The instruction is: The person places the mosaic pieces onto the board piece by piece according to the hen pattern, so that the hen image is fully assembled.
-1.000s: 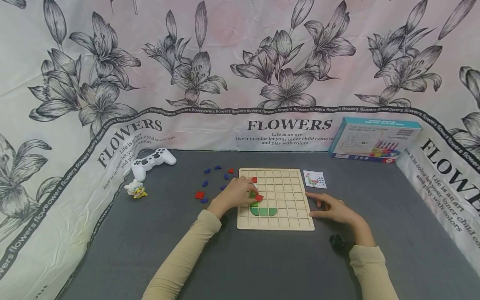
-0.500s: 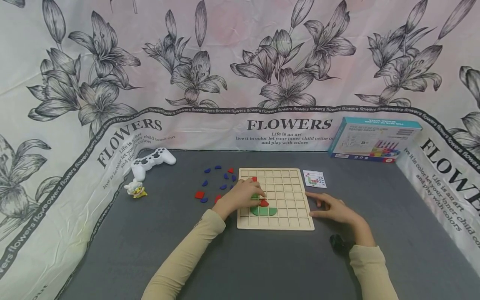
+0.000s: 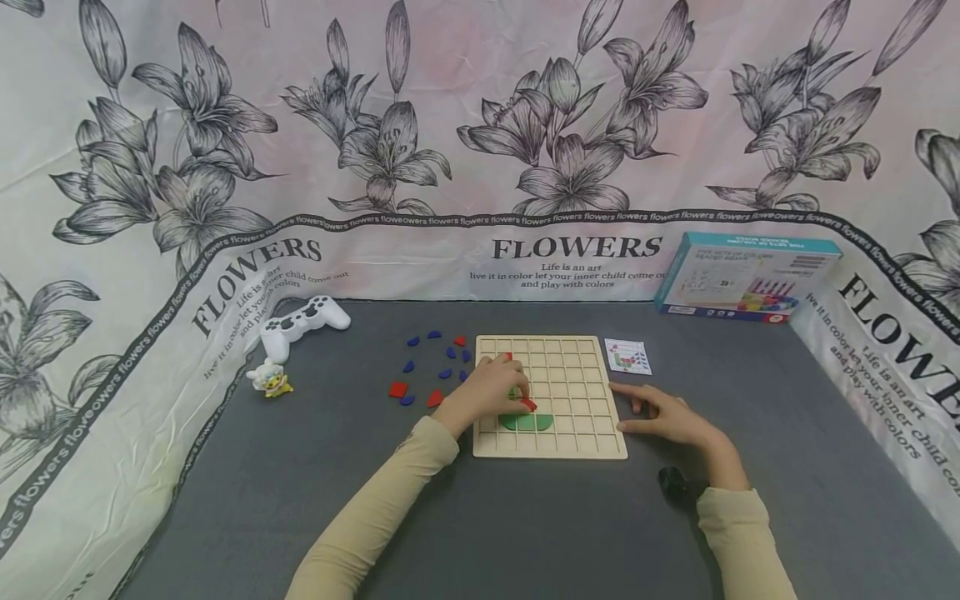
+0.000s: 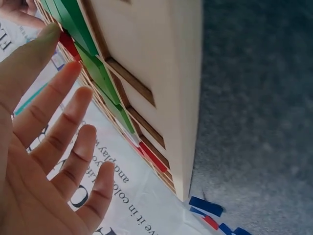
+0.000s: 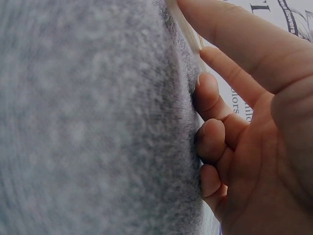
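Observation:
A wooden grid board (image 3: 577, 442) lies flat on the grey mat. My left hand (image 3: 517, 393) is over its left part with fingers straight and spread (image 4: 54, 147), a fingertip pressing a small red piece (image 3: 529, 405) just above the green half-round shape (image 3: 527, 422). More green and red pieces sit in the board's cells (image 4: 100, 73). Another red piece (image 3: 507, 357) peeks out behind that hand. My right hand (image 3: 660, 412) rests on the mat at the board's right edge, thumb and forefinger against the wood (image 5: 188, 29), other fingers loosely curled, holding nothing.
Loose blue pieces (image 3: 414, 341) and red pieces (image 3: 398, 389) lie on the mat left of the board. A pattern card (image 3: 627, 357) sits by its far right corner, a blue box (image 3: 746, 277) behind. A white game controller (image 3: 303, 321) and duck toy (image 3: 268, 378) lie far left. Flowered cloth walls surround the mat.
My left hand slid the red piece slightly right and toward me on the board, uncovering a red piece on the mat beside the board. The right hand has stayed put.

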Available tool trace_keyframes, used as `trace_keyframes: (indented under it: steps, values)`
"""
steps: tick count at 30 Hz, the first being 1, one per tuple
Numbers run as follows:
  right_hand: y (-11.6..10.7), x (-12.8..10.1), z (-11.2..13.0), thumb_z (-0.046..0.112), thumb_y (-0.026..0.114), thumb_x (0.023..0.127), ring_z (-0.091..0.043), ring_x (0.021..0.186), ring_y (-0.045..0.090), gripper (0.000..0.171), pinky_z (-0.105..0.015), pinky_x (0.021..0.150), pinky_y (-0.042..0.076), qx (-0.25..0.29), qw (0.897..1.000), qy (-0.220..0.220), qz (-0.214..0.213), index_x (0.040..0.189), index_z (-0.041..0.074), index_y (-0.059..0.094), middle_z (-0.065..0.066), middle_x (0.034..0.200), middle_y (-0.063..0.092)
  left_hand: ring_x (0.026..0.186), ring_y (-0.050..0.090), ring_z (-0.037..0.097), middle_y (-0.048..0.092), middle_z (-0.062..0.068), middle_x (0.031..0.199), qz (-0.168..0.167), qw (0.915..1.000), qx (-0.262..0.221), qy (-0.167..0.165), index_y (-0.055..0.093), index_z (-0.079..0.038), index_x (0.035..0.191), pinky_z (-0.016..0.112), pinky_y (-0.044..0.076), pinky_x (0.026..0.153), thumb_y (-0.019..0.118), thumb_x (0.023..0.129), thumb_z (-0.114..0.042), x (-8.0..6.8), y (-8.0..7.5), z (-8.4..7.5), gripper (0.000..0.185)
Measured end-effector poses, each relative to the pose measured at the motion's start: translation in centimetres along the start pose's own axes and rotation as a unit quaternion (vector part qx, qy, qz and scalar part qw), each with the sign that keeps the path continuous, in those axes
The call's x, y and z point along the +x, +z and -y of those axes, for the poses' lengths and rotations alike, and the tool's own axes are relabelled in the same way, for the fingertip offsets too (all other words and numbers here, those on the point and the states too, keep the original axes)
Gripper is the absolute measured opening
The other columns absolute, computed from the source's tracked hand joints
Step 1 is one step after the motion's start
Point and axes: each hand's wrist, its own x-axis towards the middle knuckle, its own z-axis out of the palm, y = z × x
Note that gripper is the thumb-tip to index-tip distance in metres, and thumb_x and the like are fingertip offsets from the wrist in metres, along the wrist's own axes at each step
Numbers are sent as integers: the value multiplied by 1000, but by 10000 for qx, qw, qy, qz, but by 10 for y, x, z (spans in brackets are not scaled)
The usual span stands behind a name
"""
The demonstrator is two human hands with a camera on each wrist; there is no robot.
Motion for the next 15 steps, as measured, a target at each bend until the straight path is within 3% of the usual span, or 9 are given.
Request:
trace_keyframes:
  steps: [15]
  values:
    - [-1,-1,3,43,71,78,-9,64,35,69,-25,57,26,7,10000,64,28,139,21,45,1,88,41,110,48,17,60,-7,108,248,9996,-121,85,71,-29,101,44,36,94,70,81,-33,3,-4,-3,20]
